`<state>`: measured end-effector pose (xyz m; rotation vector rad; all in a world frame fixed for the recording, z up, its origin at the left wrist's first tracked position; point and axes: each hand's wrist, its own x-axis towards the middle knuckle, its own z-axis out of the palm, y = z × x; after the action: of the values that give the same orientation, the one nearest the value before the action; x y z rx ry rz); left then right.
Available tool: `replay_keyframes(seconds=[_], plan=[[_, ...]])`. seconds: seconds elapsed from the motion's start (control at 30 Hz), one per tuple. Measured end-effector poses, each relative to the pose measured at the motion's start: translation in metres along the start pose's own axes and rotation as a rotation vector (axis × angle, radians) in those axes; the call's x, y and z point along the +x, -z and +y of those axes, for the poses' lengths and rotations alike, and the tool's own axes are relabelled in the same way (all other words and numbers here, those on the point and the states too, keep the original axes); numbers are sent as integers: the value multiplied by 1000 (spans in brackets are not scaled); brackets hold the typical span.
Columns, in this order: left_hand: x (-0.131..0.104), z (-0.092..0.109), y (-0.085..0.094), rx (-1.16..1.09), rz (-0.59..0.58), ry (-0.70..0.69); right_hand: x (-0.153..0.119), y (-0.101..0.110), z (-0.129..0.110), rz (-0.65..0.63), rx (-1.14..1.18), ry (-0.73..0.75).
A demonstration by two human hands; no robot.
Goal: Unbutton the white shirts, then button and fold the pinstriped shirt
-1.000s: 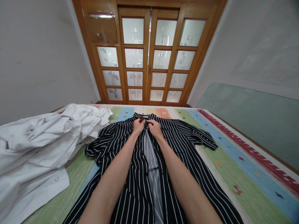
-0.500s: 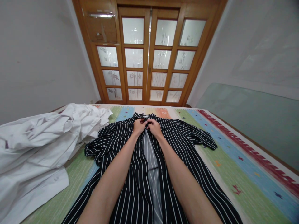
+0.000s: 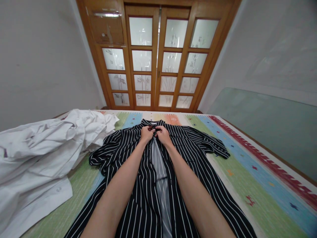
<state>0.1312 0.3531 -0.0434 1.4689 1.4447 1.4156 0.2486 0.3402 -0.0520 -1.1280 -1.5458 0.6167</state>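
Note:
A black shirt with white stripes [image 3: 195, 148] lies face up and spread out, its collar away from me. Its front hangs apart below the chest, and the paler inside of the back shows through the gap. Just under the collar, my left hand [image 3: 147, 133] pinches the left front edge. My right hand [image 3: 162, 135] pinches the right front edge right beside it, the fingertips nearly meeting. Whatever small part lies between the fingertips is hidden. Buttons run down the front edge below my hands.
Crumpled white cloth [image 3: 49, 145] is heaped at the left, reaching the shirt's left sleeve. Beneath everything lies a colourful patterned cover [image 3: 237, 165]. A pale green panel [image 3: 267, 122] stands along the right wall. Wooden doors with glass panes [image 3: 151, 62] close off the far end.
Both hands stay at the top of the shirt front, with only slight finger movement. The shirt and white cloth look the same apart from a tiny shift of the view.

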Motion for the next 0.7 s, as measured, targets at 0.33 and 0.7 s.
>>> replay_keyframes(seconds=[0.33,0.7], plan=[[-3,4,1,50,32,-38,1,-3,4,9,-35,48],[1,1,-1,11,78,-46,1,-3,3,60,-92,107]])
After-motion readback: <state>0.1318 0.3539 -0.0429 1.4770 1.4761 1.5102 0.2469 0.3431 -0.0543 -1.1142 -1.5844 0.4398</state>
